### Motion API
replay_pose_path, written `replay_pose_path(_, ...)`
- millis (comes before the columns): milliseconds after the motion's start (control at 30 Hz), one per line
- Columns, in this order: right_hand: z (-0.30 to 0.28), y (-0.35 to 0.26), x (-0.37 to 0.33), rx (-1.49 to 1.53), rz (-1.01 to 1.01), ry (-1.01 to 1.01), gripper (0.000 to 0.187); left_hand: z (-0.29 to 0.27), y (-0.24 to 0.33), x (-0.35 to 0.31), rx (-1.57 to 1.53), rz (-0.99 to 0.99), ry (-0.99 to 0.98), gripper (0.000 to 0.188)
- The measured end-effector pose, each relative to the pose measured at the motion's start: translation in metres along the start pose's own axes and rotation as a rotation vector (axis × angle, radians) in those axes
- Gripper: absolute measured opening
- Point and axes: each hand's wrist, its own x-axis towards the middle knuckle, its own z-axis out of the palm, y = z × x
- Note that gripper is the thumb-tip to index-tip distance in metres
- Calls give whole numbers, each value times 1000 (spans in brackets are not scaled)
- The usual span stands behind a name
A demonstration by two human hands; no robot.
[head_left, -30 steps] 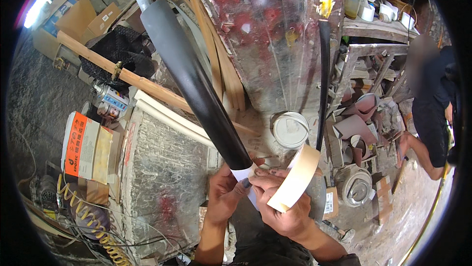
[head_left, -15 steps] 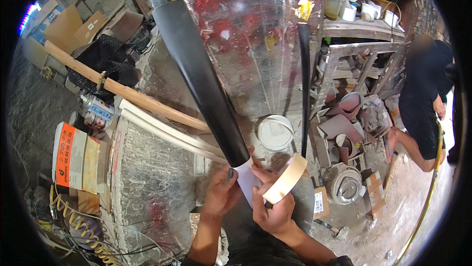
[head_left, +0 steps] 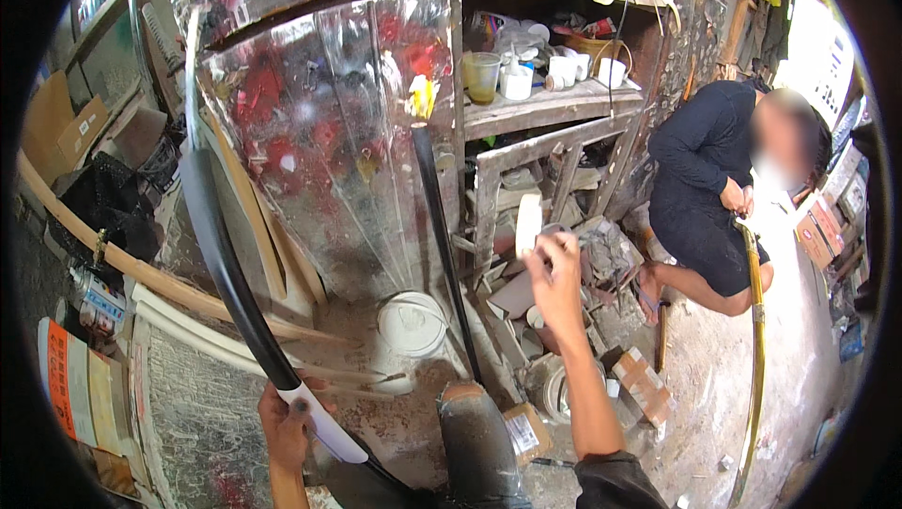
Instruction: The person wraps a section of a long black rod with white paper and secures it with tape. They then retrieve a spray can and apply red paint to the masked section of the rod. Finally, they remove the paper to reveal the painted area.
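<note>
My left hand is closed round a long, curved black piece at the lower edge of its black stretch, where a white paper-like wrap begins. The piece leans up to the far left and ends in a slim silver-grey part. Below the wrap it turns black again and runs toward my lap. Out to the right, my raised right hand pinches a roll of pale masking tape, seen nearly edge-on. The roll is well apart from the black piece.
A white-lidded bucket and a slim black rod stand ahead. Jars and cups crowd a shelf. At right a person squats with a long gold curved strip. A wooden pole lies left, over a scuffed bench.
My right hand has left the white wrap and risen to the right with the tape roll. My left hand and the black piece have shifted left in view. The view has turned right.
</note>
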Motion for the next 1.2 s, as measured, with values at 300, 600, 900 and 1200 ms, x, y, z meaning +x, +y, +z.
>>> replay_pose_path(300, 55, 117, 79, -310, 351, -62, 24, -41, -37, -44, -640, -140, -23, 67)
replay_pose_path(600, 113, 169, 187, -484, 206, -24, 20, -106, -32, -94, -875, -70, -259, 73)
replay_pose_path(900, 153, 68, 4, 522, 34, 156, 23, -21, -2, -73, -570, -142, 194, 58)
replay_pose_path(1200, 63, -94, -291, 268, -374, -829, 62, -47, 91, 10, -482, 169, 408, 46)
